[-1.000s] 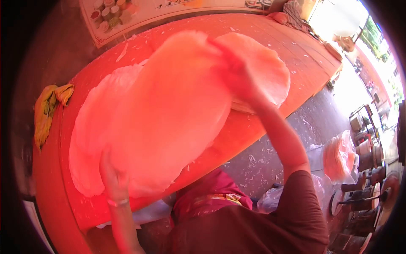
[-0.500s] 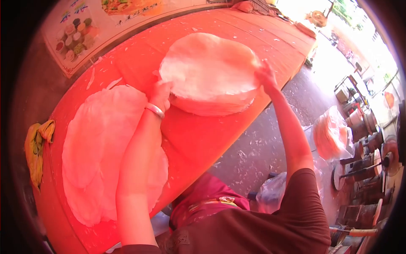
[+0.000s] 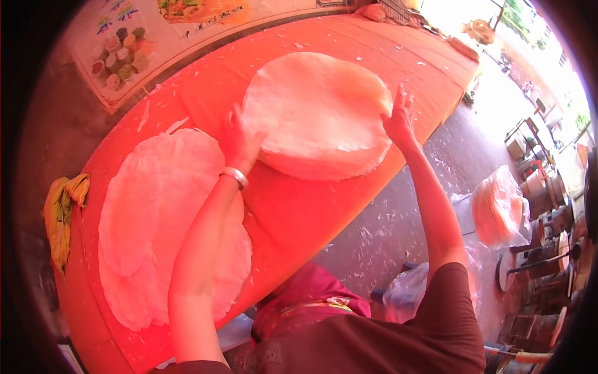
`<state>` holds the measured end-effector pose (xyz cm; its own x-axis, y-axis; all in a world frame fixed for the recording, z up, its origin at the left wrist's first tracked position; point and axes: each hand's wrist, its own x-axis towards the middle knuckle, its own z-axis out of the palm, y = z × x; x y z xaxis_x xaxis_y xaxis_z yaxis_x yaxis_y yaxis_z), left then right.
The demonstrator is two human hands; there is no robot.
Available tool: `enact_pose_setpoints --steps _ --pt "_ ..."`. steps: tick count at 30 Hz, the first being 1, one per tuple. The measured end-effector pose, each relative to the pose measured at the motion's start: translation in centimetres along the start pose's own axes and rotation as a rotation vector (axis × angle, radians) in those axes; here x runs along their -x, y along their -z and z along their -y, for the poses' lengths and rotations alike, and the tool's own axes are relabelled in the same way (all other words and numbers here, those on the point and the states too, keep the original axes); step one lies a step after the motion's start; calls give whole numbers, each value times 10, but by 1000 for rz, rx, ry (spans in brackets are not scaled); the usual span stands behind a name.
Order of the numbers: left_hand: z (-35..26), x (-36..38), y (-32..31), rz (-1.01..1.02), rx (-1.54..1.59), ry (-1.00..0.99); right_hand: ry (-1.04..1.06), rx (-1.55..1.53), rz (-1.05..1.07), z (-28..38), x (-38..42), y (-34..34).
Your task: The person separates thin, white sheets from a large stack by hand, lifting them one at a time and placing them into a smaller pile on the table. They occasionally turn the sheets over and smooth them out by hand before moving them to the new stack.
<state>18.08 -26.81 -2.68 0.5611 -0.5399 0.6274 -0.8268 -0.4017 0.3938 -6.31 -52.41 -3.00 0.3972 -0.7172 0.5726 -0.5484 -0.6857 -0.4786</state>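
Both hands open, fingers spread, nothing clasped: left hand (image 3: 242, 140) flat against the near-left edge of the round stack of thin pale discs (image 3: 317, 112), right hand (image 3: 398, 118) pressed to the stack's right edge, fingertips up, palm toward the rim. Stack held between the two palms, not lifted, resting on the red table (image 3: 299, 206) toward its far right part. Whether any single sheet is pinched under the left fingers: cannot tell. Silver bangle (image 3: 235, 177) on the left wrist, just below the hand.

Left of the stack, apart from it by a strip of bare red top: spread of loose pale discs (image 3: 156, 218), overlapping one another, lying flat and reaching toward the near edge of the table. Left forearm crossing above the right part of that spread. Small white flakes scattered across the tabletop and over the grey floor (image 3: 380, 230) beyond the table's edge.

Yellow cloth (image 3: 61, 215) crumpled at the far left edge of the table. Poster with pictured cups and dishes (image 3: 124, 50) along the table's far side. On the floor at right, clear plastic bag of more pale discs (image 3: 498, 212), with dark round stands and gear just beside it, too small to tell apart. Maroon clothing at bottom centre.
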Motion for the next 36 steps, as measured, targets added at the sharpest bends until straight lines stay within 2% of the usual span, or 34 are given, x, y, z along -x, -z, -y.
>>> enact_pose_setpoints --steps 2,3,4,5,6,7,8,10,11,12,13,15,17,19,22,25,28,31,34,36 --pt "1 1 1 243 -161 -146 96 201 1 54 4 24" --pt "3 4 1 368 -242 -208 193 250 103 76 8 34" --pt "9 2 -2 673 -72 -86 298 297 208 97 13 41" --pt "11 0 -2 701 -82 -115 414 339 314 113 19 39" --pt "10 -3 -1 727 -98 -138 408 280 448 120 26 31" --pt "8 -6 0 750 -117 -156 415 357 591 121 34 18" --pt "9 -5 2 772 -137 -164 289 280 814 108 45 -6" --pt "16 1 4 706 -61 -114 307 277 692 91 55 -31" --pt "24 7 4 589 -30 -73 377 305 652 79 55 -41" --pt "27 15 15 474 42 -24 278 333 668 93 56 -33" --pt "25 17 45 577 52 10 284 334 676 95 56 -30" --pt "58 46 61 403 19 -18 269 279 693 99 55 -26" --pt "101 57 65 800 -715 -2 294 275 686 95 53 -29" --pt "136 79 88 846 -906 64 281 266 690 99 54 -27" --pt "173 144 218 364 -398 206 262 237 686 96 53 -26" --pt "197 181 263 514 -452 473 256 224 685 101 56 -26" --pt "186 184 283 695 -453 489 267 222 679 98 55 -28" --pt "184 189 282 633 -372 469 282 230 685 94 52 -31" --pt "194 191 275 700 -454 294 243 229 697 96 53 -30" --pt "179 185 265 611 -476 336 268 235 678 93 54 -30"
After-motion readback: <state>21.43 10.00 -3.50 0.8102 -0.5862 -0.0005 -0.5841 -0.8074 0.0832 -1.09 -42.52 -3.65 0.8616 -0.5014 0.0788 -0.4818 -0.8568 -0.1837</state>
